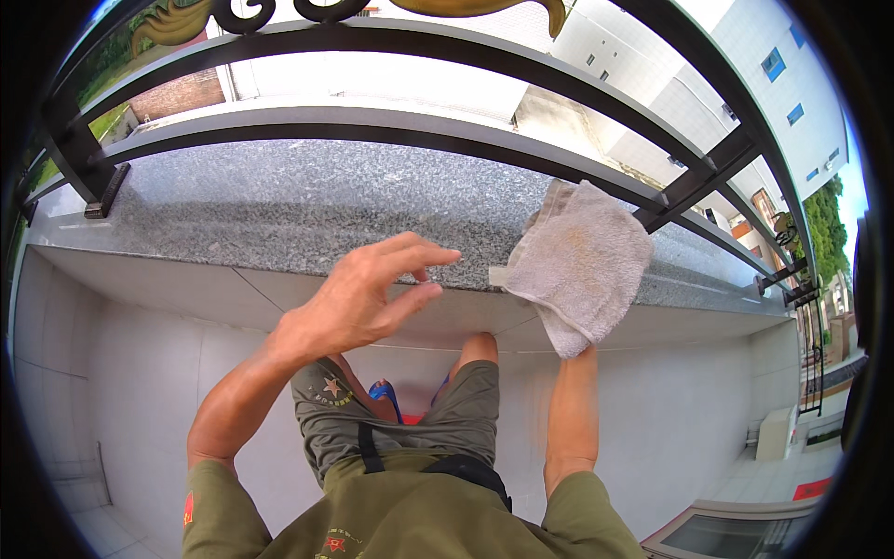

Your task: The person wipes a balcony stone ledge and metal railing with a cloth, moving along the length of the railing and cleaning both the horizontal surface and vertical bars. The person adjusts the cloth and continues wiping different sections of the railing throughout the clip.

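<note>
My left hand (372, 289) hovers in front of the granite ledge (279, 186), palm turned inward. Its thumb and fingers are apart and curved, with nothing between them. A pale grey terry towel (591, 256), with a faint brownish stain and a small white tag, covers my right hand at the ledge's right part, beside the black railing (391, 135). My right forearm (573, 410) runs up to the towel's lower edge. The right hand holds the towel, but its fingers are hidden underneath.
The metal railing, with gold and black scrollwork (475, 7), rises from the ledge; a post (84, 168) stands at left. Below the ledge is a tiled wall (186, 279). My legs and blue footwear (385, 396) are beneath me. Buildings lie beyond the railing.
</note>
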A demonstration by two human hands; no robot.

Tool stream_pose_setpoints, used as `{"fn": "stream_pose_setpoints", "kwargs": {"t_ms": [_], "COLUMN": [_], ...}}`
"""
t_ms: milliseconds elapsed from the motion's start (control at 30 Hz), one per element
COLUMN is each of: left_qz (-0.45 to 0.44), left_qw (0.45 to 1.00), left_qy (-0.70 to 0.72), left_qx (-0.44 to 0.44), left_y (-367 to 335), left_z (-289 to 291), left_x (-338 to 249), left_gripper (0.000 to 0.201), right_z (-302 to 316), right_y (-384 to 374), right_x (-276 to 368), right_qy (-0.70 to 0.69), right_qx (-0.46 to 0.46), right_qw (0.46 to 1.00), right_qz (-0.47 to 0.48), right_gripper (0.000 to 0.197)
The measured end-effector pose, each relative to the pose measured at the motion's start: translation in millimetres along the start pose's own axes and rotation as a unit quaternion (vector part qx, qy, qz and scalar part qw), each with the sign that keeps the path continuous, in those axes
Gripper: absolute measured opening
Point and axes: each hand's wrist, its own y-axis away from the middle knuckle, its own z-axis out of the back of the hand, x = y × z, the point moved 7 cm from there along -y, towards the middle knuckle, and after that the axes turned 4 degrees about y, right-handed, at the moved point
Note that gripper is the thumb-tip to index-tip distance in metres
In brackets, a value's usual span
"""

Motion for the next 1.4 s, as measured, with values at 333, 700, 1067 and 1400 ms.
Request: {"fn": "stream_pose_setpoints", "kwargs": {"t_ms": [333, 700, 1067, 1400], "left_qz": [0.186, 0.106, 0.157, 0.127], "left_qw": [0.873, 0.888, 0.899, 0.892], "left_qy": [-0.219, -0.253, -0.237, -0.277], "left_qx": [-0.393, -0.370, -0.333, -0.335], "left_y": [140, 122, 116, 123], "left_z": [249, 211, 209, 224], "left_x": [218, 176, 188, 199], "left_gripper": [0.019, 0.011, 0.018, 0.013], "right_z": [-28, -82, -295, -284], "right_y": [-124, -160, -111, -124], "right_x": [43, 82, 287, 264], "right_qy": [0.283, 0.339, 0.300, 0.282], "right_qx": [0.022, 0.176, 0.122, 0.186], "right_qw": [0.914, 0.869, 0.839, 0.868], "right_qz": [0.288, 0.315, 0.438, 0.364], "right_gripper": [0.064, 0.086, 0.071, 0.037]}}
